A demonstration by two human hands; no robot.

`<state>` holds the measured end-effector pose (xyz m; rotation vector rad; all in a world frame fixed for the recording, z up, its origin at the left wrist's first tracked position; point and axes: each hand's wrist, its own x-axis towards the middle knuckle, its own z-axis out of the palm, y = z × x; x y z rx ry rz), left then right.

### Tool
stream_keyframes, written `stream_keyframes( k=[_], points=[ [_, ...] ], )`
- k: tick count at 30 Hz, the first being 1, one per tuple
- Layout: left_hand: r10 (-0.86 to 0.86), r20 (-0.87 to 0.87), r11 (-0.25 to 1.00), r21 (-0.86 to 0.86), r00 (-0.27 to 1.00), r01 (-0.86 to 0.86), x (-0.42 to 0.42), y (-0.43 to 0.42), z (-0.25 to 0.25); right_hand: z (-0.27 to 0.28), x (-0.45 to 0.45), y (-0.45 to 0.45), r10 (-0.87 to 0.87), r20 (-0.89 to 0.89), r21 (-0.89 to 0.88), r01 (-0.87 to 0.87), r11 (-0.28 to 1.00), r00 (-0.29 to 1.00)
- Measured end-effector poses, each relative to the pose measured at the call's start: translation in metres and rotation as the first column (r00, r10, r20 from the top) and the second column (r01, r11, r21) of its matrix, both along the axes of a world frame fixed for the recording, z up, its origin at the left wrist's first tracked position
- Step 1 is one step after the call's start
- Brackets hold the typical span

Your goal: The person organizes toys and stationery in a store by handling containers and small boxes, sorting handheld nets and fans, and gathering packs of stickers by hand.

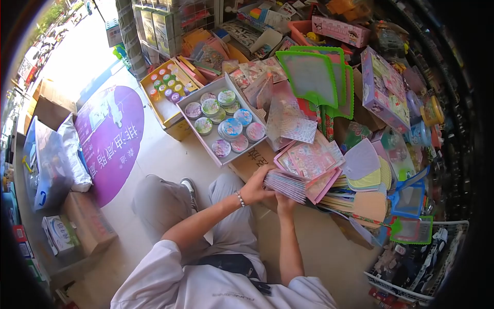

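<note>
A stack of thin pinkish-white packets (286,186) is held between my two hands, near the middle. My left hand (256,186), with a beaded bracelet at its wrist, grips the stack's left end. Below the stack, my right hand (285,203) has its fingers wrapped at the lower edge. Pink illustrated packets (310,158) lie just beyond, touching or close to the stack. A white box (221,158) of round, colourful tins (231,128) stands up and left of my hands. Fan-shaped paddles (368,207) lie to the right.
Green-framed swatters (311,77) rest on the heaped goods behind. A yellow box (180,132) holds small round items. Cartons (88,221) and a clear plastic bin (49,165) stand at left. A wire basket (419,293) sits at lower right. A purple floor sticker (114,144) lies on the tiles.
</note>
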<state>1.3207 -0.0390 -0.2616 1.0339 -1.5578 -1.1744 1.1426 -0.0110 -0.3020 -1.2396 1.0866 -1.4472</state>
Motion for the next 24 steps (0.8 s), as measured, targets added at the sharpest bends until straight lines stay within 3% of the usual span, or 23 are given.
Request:
stream_keyframes(
  k=[2, 5, 9, 13, 15, 18, 21, 22, 24],
  points=[
    [0.011, 0.049, 1.000, 0.021, 0.999, -0.012, 0.002, 0.001, 0.002, -0.008, 0.001, 0.003, -0.033, 0.024, 0.054, 0.032, 0.998, 0.999],
    [0.012, 0.005, 0.998, 0.058, 1.000, -0.012, -0.002, -0.002, -0.045, -0.017, 0.011, -0.004, -0.138, 0.002, -0.091, 0.137, 0.986, 0.990],
    [-0.015, 0.097, 0.999, 0.031, 0.995, 0.012, 0.005, 0.003, -0.032, -0.028, 0.004, -0.005, -0.220, -0.256, -0.181, 0.177, 0.967, 0.941],
    [0.006, 0.072, 1.000, 0.024, 0.997, -0.007, 0.003, 0.000, -0.044, -0.022, -0.007, -0.007, -0.203, -0.518, -0.213, 0.105, 0.971, 0.831],
    [0.001, 0.086, 1.000, 0.024, 0.996, -0.003, 0.004, 0.000, -0.028, -0.039, -0.015, -0.007, -0.202, -0.447, -0.206, 0.120, 0.971, 0.871],
    [-0.020, -0.035, 0.997, 0.067, 0.999, 0.022, 0.004, 0.012, 0.023, -0.036, 0.000, 0.003, -0.248, -0.028, -0.150, 0.241, 0.959, 0.968],
    [0.039, 0.140, 0.999, -0.002, 0.989, -0.039, 0.009, 0.023, 0.062, 0.009, 0.009, 0.017, -0.173, 0.147, -0.017, 0.177, 0.984, 0.974],
    [0.079, 0.199, 0.988, 0.112, 0.977, -0.103, 0.010, 0.029, 0.081, 0.027, 0.014, 0.020, -0.141, 0.102, 0.009, 0.141, 0.990, 0.985],
    [0.159, 0.004, 0.969, 0.193, 0.987, -0.157, 0.017, 0.038, 0.093, 0.068, 0.023, 0.017, -0.069, 0.012, 0.061, 0.068, 0.996, 0.998]
  ],
)
